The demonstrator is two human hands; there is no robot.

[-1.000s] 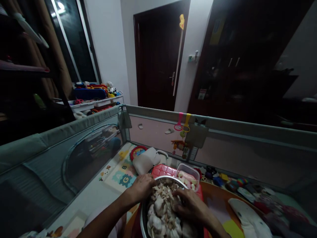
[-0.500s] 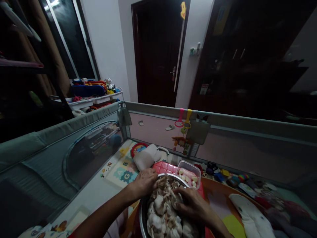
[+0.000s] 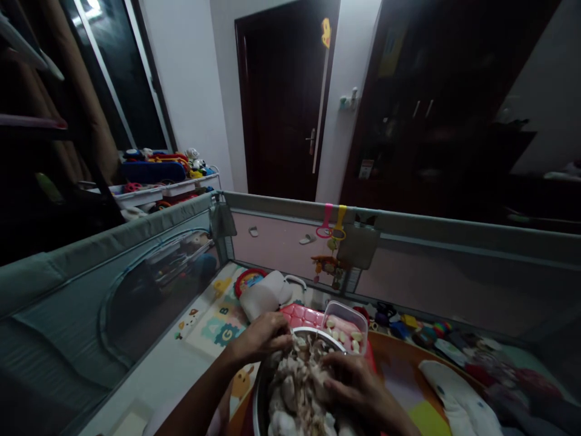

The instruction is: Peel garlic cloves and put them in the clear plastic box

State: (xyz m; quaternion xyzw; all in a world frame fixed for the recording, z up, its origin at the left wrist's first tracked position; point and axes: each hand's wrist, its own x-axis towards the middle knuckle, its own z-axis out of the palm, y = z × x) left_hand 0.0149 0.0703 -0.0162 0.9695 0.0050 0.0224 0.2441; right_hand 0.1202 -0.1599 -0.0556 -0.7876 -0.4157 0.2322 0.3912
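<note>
Both hands, the left hand (image 3: pixel 261 337) and right hand (image 3: pixel 356 383), curl loosely into light, papery garlic bulbs (image 3: pixel 297 378) heaped in a steel bowl (image 3: pixel 259 396), best pinched singly by their firm bodies.

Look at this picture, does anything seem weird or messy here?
Yes. A metal bowl heaped with garlic bulbs sits inside a baby playpen, among toys on an alphabet mat. Both hands, left hand and right hand, are in the garlic. Nothing looks spilled or broken.
</note>
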